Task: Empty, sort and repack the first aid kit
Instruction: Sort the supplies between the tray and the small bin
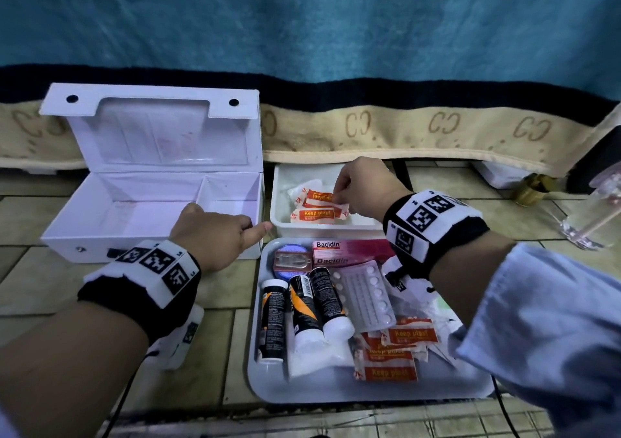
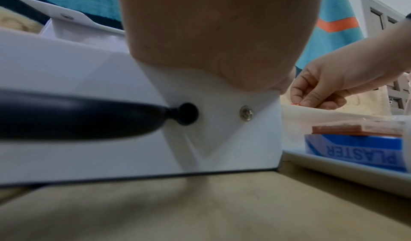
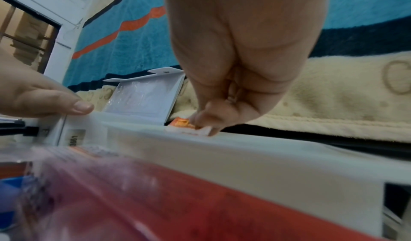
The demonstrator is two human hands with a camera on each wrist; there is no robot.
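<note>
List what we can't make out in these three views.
- Head view: the left hand rests on the kit box front rim; its fingertips' contact is hidden by the hand itself.
- Right wrist view: the right hand pinches a plaster; print blurred, bin contents hidden by its wall.
- Left wrist view: the palm blocks the box interior.
- Head view: tube labels too small to read.

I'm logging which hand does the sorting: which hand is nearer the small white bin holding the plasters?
Right. The right hand is over the small white bin, pinching a plaster inside it; the left hand rests on the first aid box beside it.
</note>
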